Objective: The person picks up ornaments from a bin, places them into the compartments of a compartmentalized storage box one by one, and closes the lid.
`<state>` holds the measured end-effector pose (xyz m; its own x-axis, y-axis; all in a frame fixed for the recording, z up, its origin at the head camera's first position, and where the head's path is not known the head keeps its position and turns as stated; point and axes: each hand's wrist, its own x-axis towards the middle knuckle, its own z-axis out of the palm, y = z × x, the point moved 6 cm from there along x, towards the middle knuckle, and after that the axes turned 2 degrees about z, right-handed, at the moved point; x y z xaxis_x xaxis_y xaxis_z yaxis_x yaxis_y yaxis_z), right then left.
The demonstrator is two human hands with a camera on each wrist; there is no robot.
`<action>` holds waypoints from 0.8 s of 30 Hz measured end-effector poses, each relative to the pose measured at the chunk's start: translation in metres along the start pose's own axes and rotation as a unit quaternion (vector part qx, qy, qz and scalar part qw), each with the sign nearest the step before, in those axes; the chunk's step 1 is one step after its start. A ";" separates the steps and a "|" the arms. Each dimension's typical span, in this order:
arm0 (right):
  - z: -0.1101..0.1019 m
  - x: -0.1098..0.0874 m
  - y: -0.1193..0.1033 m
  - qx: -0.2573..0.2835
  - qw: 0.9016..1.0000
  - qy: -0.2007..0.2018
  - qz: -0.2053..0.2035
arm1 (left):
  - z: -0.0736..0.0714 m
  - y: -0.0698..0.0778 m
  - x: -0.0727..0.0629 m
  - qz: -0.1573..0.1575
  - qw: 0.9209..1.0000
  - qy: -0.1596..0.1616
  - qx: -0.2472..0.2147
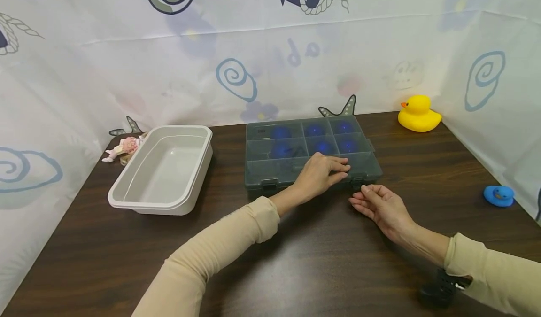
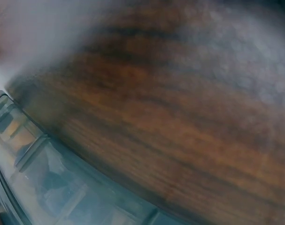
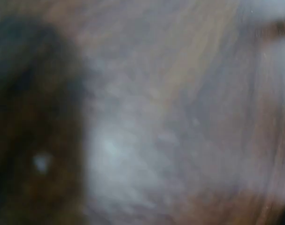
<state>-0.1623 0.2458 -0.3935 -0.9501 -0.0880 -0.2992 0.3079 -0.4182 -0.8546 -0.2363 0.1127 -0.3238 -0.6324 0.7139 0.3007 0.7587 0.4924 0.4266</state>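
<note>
A grey see-through compartment box (image 1: 274, 169) lies with its lid down on the table. Blue round things (image 1: 314, 130) show through the lid in several compartments. My left hand (image 1: 319, 173) rests on the lid's front right part, its fingers loosely bent. Close to the front right latch (image 1: 357, 181) is my right hand (image 1: 386, 211), its fingers slightly bent and their tips by the latch; whether they touch it I cannot tell. In the left wrist view the box's front edge (image 2: 100, 183) crosses the lower left. Blur fills the right wrist view.
A light grey empty tub (image 1: 198, 176) stands left of the box, with a pink figurine (image 1: 127, 147) behind it. A yellow rubber duck (image 1: 419, 115) sits at the back right, and a blue duck (image 1: 498, 196) by the right edge. A patterned curtain (image 1: 270, 73) hangs behind.
</note>
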 end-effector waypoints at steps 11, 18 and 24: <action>0.003 0.011 -0.003 -0.071 0.997 0.023 0.023 | 0.000 -0.002 -0.004 -0.008 1.000 -0.005 -0.003; 0.006 0.015 -0.006 -0.114 0.993 0.018 0.029 | -0.003 -0.003 -0.002 -0.011 1.000 -0.003 -0.002; 0.005 0.012 -0.002 -0.114 0.992 0.012 0.043 | 0.002 -0.003 -0.003 -0.016 0.999 -0.025 0.012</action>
<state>-0.1745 0.2411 -0.3927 -0.9189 -0.0915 -0.3837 0.3944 -0.1947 -0.8981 -0.2360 0.1105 -0.3277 -0.6482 0.7216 0.2434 0.7421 0.5267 0.4146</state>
